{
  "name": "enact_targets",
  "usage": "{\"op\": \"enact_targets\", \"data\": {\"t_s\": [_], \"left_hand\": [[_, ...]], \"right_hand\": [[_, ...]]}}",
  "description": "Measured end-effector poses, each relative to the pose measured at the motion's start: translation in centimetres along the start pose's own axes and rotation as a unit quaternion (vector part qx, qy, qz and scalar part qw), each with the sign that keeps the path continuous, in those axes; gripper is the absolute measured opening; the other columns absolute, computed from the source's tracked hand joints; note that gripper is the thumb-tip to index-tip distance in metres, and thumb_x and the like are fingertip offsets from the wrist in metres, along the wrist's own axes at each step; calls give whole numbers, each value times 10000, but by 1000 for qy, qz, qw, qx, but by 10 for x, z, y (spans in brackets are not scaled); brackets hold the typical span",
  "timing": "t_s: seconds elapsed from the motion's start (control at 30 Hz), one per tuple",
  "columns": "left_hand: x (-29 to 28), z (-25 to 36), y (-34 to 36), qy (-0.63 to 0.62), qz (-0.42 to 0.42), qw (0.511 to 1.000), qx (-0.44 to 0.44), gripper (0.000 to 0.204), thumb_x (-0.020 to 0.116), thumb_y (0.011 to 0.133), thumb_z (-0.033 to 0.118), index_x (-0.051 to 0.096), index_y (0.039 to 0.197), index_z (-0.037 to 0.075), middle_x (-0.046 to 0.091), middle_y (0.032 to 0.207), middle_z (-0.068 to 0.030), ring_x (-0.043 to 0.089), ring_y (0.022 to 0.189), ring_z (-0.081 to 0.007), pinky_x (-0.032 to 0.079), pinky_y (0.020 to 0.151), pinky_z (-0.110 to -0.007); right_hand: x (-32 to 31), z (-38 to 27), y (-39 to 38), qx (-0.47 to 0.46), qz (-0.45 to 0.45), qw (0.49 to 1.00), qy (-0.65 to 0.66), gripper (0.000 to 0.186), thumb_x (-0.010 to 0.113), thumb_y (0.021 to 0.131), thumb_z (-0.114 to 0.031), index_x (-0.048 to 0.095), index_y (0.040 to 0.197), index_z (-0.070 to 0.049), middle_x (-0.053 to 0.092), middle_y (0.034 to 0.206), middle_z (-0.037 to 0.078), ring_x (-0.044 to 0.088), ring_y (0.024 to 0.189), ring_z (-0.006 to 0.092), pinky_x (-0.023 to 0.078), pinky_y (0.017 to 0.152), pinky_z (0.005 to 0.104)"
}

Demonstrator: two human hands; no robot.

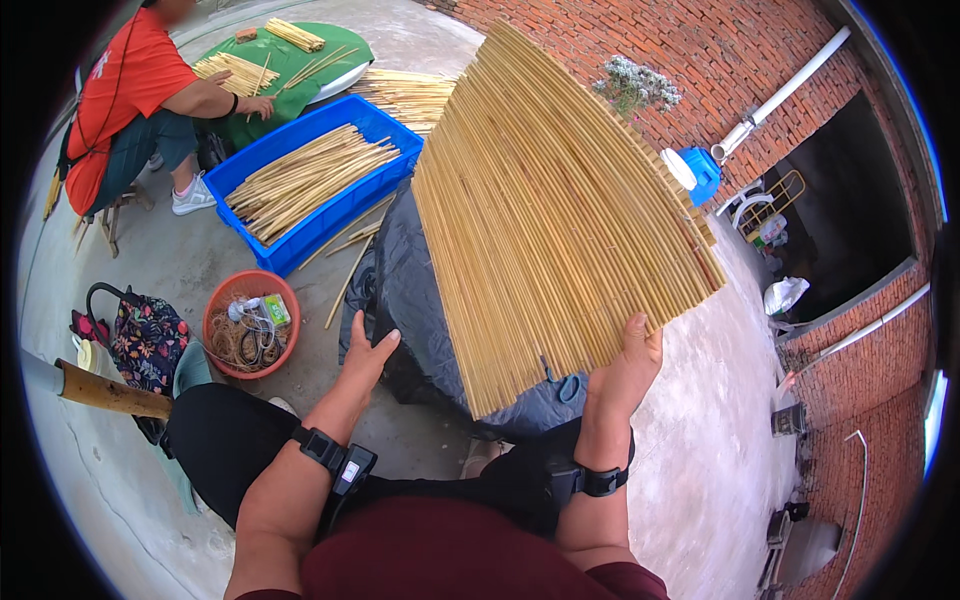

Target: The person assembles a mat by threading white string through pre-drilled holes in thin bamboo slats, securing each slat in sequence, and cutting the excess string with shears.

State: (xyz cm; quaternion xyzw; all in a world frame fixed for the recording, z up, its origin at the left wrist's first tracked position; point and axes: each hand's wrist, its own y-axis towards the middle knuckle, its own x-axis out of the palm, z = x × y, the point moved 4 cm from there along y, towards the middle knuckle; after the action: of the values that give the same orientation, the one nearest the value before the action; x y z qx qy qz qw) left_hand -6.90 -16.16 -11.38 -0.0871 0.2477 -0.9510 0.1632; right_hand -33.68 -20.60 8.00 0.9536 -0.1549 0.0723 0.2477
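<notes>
Maroon shirt and forearms below, stick mat raised at the right

Closest in the head view is the person's maroon shirt (430, 550), with dark trousers (215, 440) beyond it. The right grip (628, 370) grasps the lower edge of the stick mat (560, 210), which stands tilted before a heap under black plastic (410, 270) and partly hides it. The left grip (367, 358) is released, fingers spread, apart from the mat.

The blue crate (276, 257) holds a pile of loose sticks (310, 185). The orange basin (291, 348) contains tangled twine (243, 345) and a green-and-white packet (276, 309).

A flowered bag (150, 340) sits left of the basin. Beyond the crate, a co-worker in a red shirt (135, 85) reaches over a green worktop (340, 45) bearing sticks. At the right, a blue drum (705, 178) stands near the brick wall (755, 55).
</notes>
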Motion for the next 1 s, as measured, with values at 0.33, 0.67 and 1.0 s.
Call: {"op": "enact_targets", "data": {"t_s": [0.33, 0.67, 1.0], "left_hand": [[-33, -1, 13, -7, 101, 976, 192, 787, 612, 890, 257, 127, 1478, 62, 149, 1514, -217, 236, 1375, -339, 224, 1106, -405], [-49, 16, -21, -188, 82, 965, 162, 779, 546, 908, 139, 33, 1494, 109, 193, 1498, -198, 350, 1310, -279, 318, 1041, -389], [-50, 14, -29, -163, 86, 978, 101, 706, 519, 897, 48, 115, 1476, 59, 393, 1387, -202, 408, 1261, -259, 339, 1023, -359]], "right_hand": [[-29, -7, -36, 112, 30, 983, 144, 343, 536, 950, -154, 510, 1226, 48, 592, 1189, 144, 595, 1044, 217, 469, 915, 333], [-11, 9, -59, 189, -70, 969, 145, 351, 542, 947, -179, 520, 1239, 15, 592, 1216, 130, 584, 1090, 225, 468, 939, 354], [8, 21, -60, 228, -93, 959, 141, 311, 546, 940, -125, 543, 1203, 41, 614, 1173, 136, 598, 1047, 215, 468, 917, 337]]}}
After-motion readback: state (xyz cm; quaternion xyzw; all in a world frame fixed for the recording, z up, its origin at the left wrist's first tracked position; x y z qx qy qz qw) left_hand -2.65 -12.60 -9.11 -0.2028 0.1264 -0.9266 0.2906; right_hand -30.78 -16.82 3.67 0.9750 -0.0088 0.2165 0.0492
